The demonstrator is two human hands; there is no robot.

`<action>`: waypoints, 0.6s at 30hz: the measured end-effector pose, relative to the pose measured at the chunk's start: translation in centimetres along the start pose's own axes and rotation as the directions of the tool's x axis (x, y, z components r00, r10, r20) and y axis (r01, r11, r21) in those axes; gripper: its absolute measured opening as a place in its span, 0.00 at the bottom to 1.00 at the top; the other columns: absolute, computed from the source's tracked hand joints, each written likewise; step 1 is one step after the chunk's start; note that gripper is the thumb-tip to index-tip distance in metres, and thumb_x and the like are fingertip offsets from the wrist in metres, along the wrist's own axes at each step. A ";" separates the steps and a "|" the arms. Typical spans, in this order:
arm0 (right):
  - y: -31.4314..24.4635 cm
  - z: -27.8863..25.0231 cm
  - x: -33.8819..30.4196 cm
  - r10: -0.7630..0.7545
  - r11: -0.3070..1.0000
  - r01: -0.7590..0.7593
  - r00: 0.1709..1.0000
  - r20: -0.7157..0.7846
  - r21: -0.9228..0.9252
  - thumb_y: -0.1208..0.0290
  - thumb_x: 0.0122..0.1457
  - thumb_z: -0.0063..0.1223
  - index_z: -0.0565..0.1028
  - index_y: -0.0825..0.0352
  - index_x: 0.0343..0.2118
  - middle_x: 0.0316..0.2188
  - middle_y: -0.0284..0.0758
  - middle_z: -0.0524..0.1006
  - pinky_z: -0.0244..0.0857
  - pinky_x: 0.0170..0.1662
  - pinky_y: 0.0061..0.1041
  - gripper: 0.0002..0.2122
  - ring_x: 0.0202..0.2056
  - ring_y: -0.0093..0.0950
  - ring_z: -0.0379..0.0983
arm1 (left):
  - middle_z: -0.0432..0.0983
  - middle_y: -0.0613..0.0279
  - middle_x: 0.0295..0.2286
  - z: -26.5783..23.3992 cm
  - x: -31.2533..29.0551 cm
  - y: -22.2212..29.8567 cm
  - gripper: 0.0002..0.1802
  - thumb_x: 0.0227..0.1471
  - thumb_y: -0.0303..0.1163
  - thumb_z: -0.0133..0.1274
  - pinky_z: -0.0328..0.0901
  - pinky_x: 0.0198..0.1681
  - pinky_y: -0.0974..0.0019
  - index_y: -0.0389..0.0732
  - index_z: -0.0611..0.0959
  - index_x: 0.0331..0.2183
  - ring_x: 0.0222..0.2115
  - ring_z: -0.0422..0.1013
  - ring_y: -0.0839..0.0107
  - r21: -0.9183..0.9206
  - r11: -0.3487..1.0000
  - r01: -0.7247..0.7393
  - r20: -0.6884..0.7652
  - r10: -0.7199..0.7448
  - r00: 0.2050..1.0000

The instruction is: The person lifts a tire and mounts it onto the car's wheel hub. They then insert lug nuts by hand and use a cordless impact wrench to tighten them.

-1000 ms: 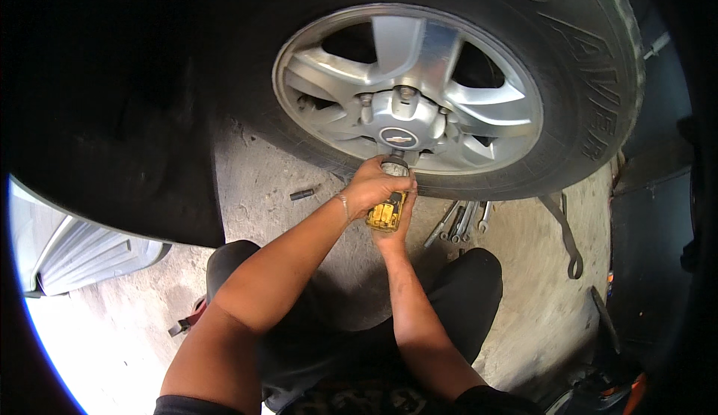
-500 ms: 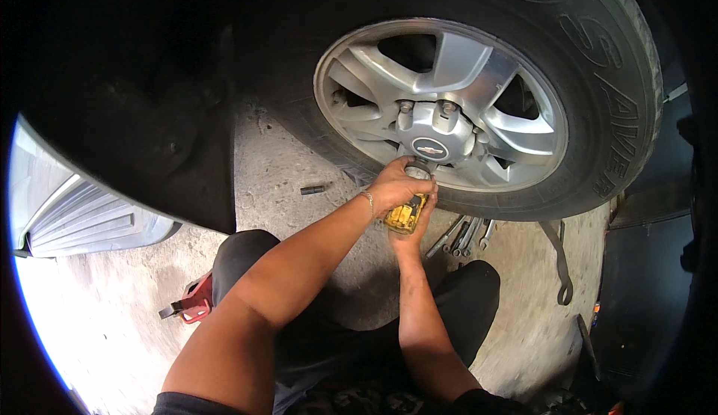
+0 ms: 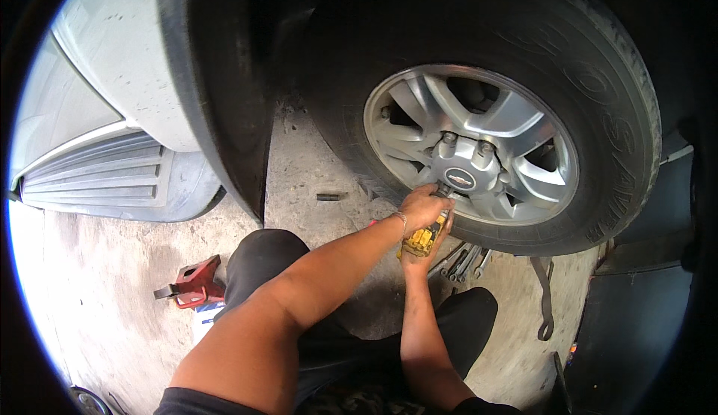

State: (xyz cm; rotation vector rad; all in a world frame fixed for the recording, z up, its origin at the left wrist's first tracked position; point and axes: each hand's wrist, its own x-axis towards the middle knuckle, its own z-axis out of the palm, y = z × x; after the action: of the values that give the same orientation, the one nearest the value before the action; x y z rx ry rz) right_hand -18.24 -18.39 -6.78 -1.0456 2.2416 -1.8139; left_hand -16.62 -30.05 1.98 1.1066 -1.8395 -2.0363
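Note:
A yellow-and-black cordless impact wrench [image 3: 421, 241] is held in both my hands, its nose up against the lower edge of the wheel's hub. My left hand [image 3: 422, 209] is closed over the tool's front end, and my right hand [image 3: 413, 264] wraps its body from below. Ahead stands a silver alloy wheel [image 3: 516, 127] in a large black tyre [image 3: 621, 146]. Two lug nuts [image 3: 486, 147] show above the centre cap [image 3: 460, 179]. My left hand hides the spot where the tool meets the wheel.
Several wrenches [image 3: 462, 262] lie on the concrete below the tyre. A dark socket [image 3: 327, 197] rests left of my hands. Beside my left knee is a red metal jack or stand [image 3: 200, 282]. A dark strap [image 3: 544, 303] lies right; a running board [image 3: 105, 176] juts out at left.
The view has shifted, so the wheel and hands sit lower and further right, and more of the vehicle's side shows. Both hands keep their hold on the impact wrench at the hub.

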 end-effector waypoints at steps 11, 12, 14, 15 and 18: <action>-0.6 0.9 -3.4 0.149 0.975 -0.148 0.989 0.007 0.163 0.66 0.50 0.70 0.45 0.66 0.72 0.71 0.43 0.51 0.40 0.73 0.38 0.51 0.71 0.37 0.47 | 0.77 0.35 0.48 -0.7 -3.9 -0.7 0.39 0.55 0.54 0.58 0.66 0.57 0.55 0.31 0.74 0.56 0.53 0.73 0.46 0.283 0.959 0.007 -0.023 -0.001 1.000; -0.7 1.3 -3.7 0.068 0.985 -0.072 0.997 0.032 0.157 0.66 0.50 0.70 0.45 0.66 0.72 0.71 0.43 0.51 0.40 0.73 0.38 0.51 0.72 0.37 0.46 | 0.77 0.35 0.48 -1.2 -4.2 -0.5 0.39 0.55 0.54 0.58 0.66 0.57 0.55 0.30 0.74 0.56 0.53 0.73 0.45 0.272 0.962 0.023 -0.063 -0.006 0.998; -1.0 1.8 -4.2 0.076 0.982 -0.087 0.995 0.072 0.166 0.65 0.50 0.70 0.45 0.66 0.72 0.71 0.43 0.50 0.39 0.73 0.38 0.51 0.72 0.37 0.45 | 0.77 0.34 0.48 -2.0 -5.3 -0.3 0.39 0.56 0.54 0.57 0.67 0.56 0.55 0.30 0.73 0.55 0.52 0.74 0.45 0.248 0.961 0.123 -0.122 -0.095 0.988; -1.2 2.2 -4.1 0.047 0.987 -0.064 0.992 0.117 0.149 0.65 0.50 0.71 0.45 0.66 0.72 0.71 0.42 0.50 0.38 0.73 0.38 0.52 0.72 0.37 0.45 | 0.77 0.34 0.47 -2.4 -5.7 0.1 0.39 0.56 0.55 0.57 0.67 0.55 0.55 0.30 0.74 0.54 0.52 0.74 0.44 0.231 0.964 0.129 -0.164 -0.092 0.982; -2.2 3.3 -3.1 -0.027 0.995 0.018 0.995 0.096 0.097 0.65 0.49 0.72 0.46 0.66 0.71 0.72 0.42 0.49 0.38 0.73 0.38 0.52 0.72 0.38 0.44 | 0.78 0.34 0.46 -4.0 -6.0 1.5 0.39 0.55 0.55 0.57 0.68 0.54 0.55 0.29 0.74 0.52 0.51 0.74 0.45 0.252 0.967 0.035 -0.196 0.015 0.981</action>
State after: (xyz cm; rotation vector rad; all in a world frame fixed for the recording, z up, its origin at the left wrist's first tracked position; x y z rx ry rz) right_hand -13.35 -19.68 -6.85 -1.1202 2.0742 -1.8177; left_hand -10.35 -29.96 5.93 1.3304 -2.0335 -1.6579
